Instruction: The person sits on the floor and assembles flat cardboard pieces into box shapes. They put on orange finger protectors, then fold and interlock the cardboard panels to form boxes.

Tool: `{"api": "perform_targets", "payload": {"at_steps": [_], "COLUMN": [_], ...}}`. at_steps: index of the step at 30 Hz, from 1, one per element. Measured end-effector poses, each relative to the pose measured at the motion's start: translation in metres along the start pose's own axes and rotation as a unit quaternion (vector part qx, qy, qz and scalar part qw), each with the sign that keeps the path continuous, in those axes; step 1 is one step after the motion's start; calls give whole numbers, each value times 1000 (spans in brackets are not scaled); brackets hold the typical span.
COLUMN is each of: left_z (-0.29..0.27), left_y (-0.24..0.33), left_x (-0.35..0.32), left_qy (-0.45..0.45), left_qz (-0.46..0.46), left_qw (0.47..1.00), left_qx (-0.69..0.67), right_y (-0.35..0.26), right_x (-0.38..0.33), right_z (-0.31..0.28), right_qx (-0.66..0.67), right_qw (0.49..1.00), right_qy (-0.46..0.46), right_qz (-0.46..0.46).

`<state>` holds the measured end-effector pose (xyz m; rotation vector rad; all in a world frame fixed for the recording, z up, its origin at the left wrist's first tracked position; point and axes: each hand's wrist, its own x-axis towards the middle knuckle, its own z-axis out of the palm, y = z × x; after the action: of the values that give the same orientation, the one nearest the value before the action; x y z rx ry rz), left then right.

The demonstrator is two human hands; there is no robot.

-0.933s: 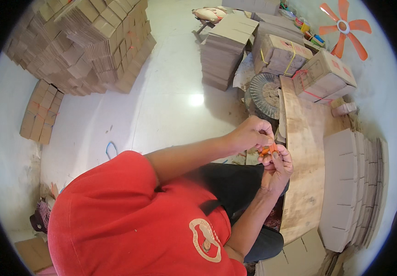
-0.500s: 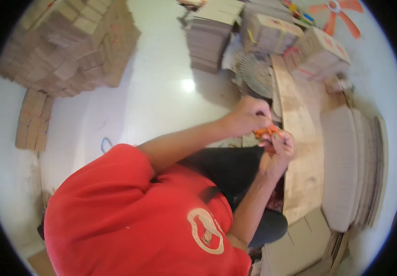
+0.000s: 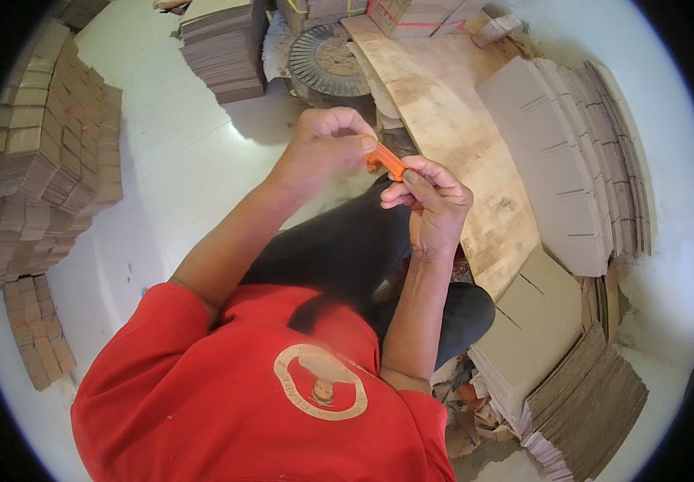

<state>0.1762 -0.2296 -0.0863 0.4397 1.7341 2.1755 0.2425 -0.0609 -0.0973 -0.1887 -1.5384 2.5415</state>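
Between my two hands is a short orange strip [image 3: 390,161] with lengthwise ridges; its exact kind I cannot make out. A darker orange bit shows just below its upper end. My left hand [image 3: 324,151] is closed at that upper end, thumb and finger pinched together. The lower end is pinched between the thumb and fingers of my right hand [image 3: 437,197]. Both hands are raised above my dark-trousered legs [image 3: 323,245], beside the near edge of a wooden board [image 3: 451,120].
Flat cardboard sheets [image 3: 544,169] lean against the right wall, and more cardboard [image 3: 532,309] lies at lower right. A round ribbed grey object [image 3: 327,60] stands beyond my hands. Bundled cardboard [image 3: 57,120] is piled at left; another stack [image 3: 222,52] stands at the back.
The view has turned, so the surroundings sit further left. The orange material looked bunched between my hands before; now it shows as a straighter strip, with my hands farther apart.
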Motion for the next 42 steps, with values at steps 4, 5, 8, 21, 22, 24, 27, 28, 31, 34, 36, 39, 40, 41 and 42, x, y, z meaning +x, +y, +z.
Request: {"api": "perform_targets", "payload": {"at_steps": [4, 5, 8, 21, 22, 24, 27, 28, 31, 34, 36, 39, 40, 41, 42], "left_z": [14, 18, 34, 113, 119, 131, 139, 138, 125, 112, 92, 62, 52, 41, 32], "left_y": [8, 7, 6, -35, -40, -50, -81, -84, -89, -117, -112, -127, -135, -144, -155], "left_x": [14, 19, 30, 36, 34, 31, 32, 37, 48, 54, 56, 64, 68, 70, 72], "left_qy": [-30, -44, -75, -189, -193, -230, -159, -122, -143, -159, -115, -73, -65, -46, -27], "left_qz": [16, 17, 19, 251, 267, 209, 261, 289, 197, 60, -20, -114, -123, -136, -149], "left_qw": [999, 999, 996, 870, 866, 881, 932, 939, 970, 984, 990, 980, 982, 979, 976], "left_qx": [-6, -11, -36, 380, 376, 356, 197, 140, 16, -49, -75, -146, -131, -145, -159], "right_y": [-13, -16, -25, -47, -48, -45, -36, -32, -20, -9, -3, 16, 25, 35, 44], "right_x": [-4, -4, -6, -33, -38, -44, -43, -40, -19, 4, 14, 38, 46, 54, 62], "right_z": [-5, -6, -10, -68, -75, -91, -93, -91, -94, -98, -99, -97, -97, -96, -97], "right_qx": [-19, -6, 14, -312, -310, -289, -187, -140, -79, -94, -90, -73, -76, -80, -83], "right_qw": [999, 999, 997, 942, 941, 947, 963, 965, 965, 961, 968, 964, 958, 952, 946], "right_qy": [32, 38, 57, 120, 133, 143, 191, 212, 249, 257, 213, 199, 217, 233, 248], "right_qz": [-17, -30, -50, -19, -11, -8, -41, -60, -37, 42, 99, 163, 172, 181, 189]}}
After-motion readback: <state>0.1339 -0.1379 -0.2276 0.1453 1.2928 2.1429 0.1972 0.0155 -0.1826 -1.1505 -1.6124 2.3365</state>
